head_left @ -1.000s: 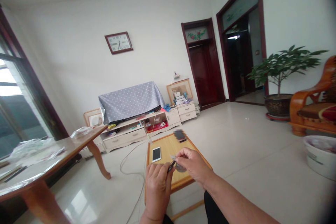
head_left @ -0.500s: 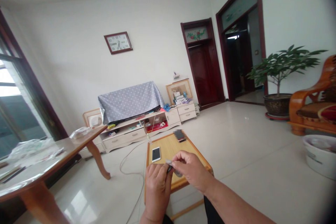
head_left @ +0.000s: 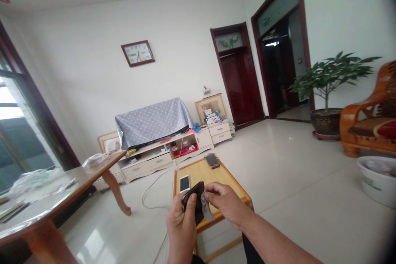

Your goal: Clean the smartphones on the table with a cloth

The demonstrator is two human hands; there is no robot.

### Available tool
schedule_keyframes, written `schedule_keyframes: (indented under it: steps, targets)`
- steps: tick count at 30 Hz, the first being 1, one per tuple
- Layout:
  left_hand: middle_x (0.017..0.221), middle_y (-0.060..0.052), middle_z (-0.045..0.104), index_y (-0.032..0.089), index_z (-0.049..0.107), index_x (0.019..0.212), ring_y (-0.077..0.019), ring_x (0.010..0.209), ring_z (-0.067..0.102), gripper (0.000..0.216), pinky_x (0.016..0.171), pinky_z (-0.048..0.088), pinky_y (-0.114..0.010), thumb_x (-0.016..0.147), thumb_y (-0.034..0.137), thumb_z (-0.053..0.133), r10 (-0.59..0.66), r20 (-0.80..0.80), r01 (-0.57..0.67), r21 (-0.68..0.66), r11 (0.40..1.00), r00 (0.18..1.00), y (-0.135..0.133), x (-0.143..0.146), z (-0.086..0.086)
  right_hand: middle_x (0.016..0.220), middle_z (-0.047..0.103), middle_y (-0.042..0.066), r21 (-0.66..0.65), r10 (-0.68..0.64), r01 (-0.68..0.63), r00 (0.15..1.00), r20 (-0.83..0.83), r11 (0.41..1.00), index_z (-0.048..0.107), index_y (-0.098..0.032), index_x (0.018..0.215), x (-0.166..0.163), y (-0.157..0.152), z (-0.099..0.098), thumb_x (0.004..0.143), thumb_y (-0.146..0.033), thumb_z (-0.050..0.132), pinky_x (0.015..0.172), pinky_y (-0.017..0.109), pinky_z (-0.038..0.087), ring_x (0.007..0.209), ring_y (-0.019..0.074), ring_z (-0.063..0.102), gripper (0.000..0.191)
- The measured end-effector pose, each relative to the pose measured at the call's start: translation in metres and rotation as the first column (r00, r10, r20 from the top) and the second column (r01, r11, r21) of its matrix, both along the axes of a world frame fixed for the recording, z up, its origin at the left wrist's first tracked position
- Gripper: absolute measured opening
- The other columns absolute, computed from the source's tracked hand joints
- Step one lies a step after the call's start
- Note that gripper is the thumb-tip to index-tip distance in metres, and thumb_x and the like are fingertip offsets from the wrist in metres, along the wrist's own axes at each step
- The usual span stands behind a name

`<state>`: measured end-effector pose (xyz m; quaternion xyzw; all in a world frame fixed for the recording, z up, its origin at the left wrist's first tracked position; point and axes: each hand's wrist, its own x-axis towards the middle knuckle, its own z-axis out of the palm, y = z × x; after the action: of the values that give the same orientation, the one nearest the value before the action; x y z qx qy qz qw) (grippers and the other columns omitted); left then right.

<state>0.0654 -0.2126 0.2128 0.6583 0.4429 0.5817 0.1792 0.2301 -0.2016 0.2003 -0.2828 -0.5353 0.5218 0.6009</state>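
My left hand point(head_left: 181, 225) is closed around a dark phone point(head_left: 193, 193), held tilted above the near edge of a small wooden table point(head_left: 229, 182). My right hand point(head_left: 225, 204) pinches a small grey cloth point(head_left: 205, 207) against the phone's lower side. A white phone point(head_left: 185, 182) lies flat on the table just beyond my hands, with a cable running off to the left. A dark blurred object point(head_left: 212, 160) sits at the table's far edge.
A larger wooden table point(head_left: 58, 198) with plastic bags stands at the left. A low TV cabinet point(head_left: 161, 154) with a cloth-covered screen lines the far wall. A potted plant point(head_left: 328, 90), wooden armchair point(head_left: 368, 128) and white basin point(head_left: 377, 179) are at the right.
My left hand has turned the dark phone up so its back shows, and my right hand has shifted with the cloth onto it. The camera view tipped slightly.
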Motion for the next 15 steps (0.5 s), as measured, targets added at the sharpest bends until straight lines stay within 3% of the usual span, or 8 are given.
schedule_keyframes:
  steps: [3, 7, 10, 12, 15]
  targets:
    - [0.086, -0.004, 0.072, 0.018, 0.069, 0.101, -0.0204, 0.079, 0.066, 0.039, 0.068, 0.052, -0.028, 0.087, 0.054, 0.065, -0.023, 0.151, 0.04, -0.111, 0.993, 0.988, -0.002, 0.004, 0.002, 0.086, 0.063, 0.002, 0.085, -0.062, 0.051, 0.989, 0.132, 0.995, 0.073, -0.017, 0.09, 0.004, -0.001, 0.003, 0.084, -0.046, 0.074, 0.071, 0.026, 0.041, 0.076, 0.0144, 0.054, 0.03]
    - [0.087, -0.004, 0.07, 0.017, 0.069, 0.101, -0.0183, 0.077, 0.063, 0.042, 0.066, 0.05, -0.025, 0.083, 0.055, 0.069, -0.092, 0.227, 0.145, -0.229, 0.963, 0.97, 0.0, 0.002, 0.007, 0.073, 0.058, -0.002, 0.016, 0.094, -0.097, 0.988, 0.123, 0.995, 0.065, -0.017, 0.089, 0.008, -0.001, 0.003, 0.086, -0.046, 0.071, 0.06, 0.024, 0.039, 0.064, 0.0116, 0.05, 0.03]
    - [0.084, -0.002, 0.068, 0.018, 0.066, 0.1, -0.0157, 0.074, 0.06, 0.039, 0.066, 0.048, -0.024, 0.08, 0.051, 0.073, -0.17, 0.275, 0.245, -0.269, 0.931, 0.946, 0.005, -0.005, 0.012, 0.073, 0.056, -0.002, 0.027, 0.086, -0.091, 0.982, 0.171, 0.995, 0.062, -0.017, 0.088, 0.012, -0.002, 0.004, 0.087, -0.045, 0.069, 0.058, 0.022, 0.038, 0.063, 0.0109, 0.049, 0.029]
    - [0.08, 0.0, 0.066, 0.018, 0.065, 0.096, -0.0138, 0.071, 0.058, 0.034, 0.065, 0.046, -0.022, 0.079, 0.046, 0.075, -0.211, 0.229, 0.273, -0.286, 0.919, 0.95, 0.007, -0.011, 0.019, 0.071, 0.055, -0.003, 0.04, 0.062, -0.074, 0.967, 0.247, 0.996, 0.062, -0.017, 0.087, 0.015, -0.003, 0.005, 0.088, -0.042, 0.067, 0.055, 0.021, 0.036, 0.061, 0.0103, 0.047, 0.026]
    - [0.072, 0.001, 0.061, 0.018, 0.066, 0.087, -0.0128, 0.067, 0.055, 0.025, 0.062, 0.043, -0.021, 0.081, 0.041, 0.072, -0.309, 0.016, 0.294, -0.357, 0.887, 0.951, 0.005, -0.019, 0.032, 0.069, 0.055, -0.003, 0.083, 0.03, -0.065, 0.93, 0.366, 0.994, 0.063, -0.017, 0.085, 0.019, -0.007, 0.008, 0.088, -0.035, 0.066, 0.055, 0.021, 0.035, 0.06, 0.0101, 0.046, 0.019]
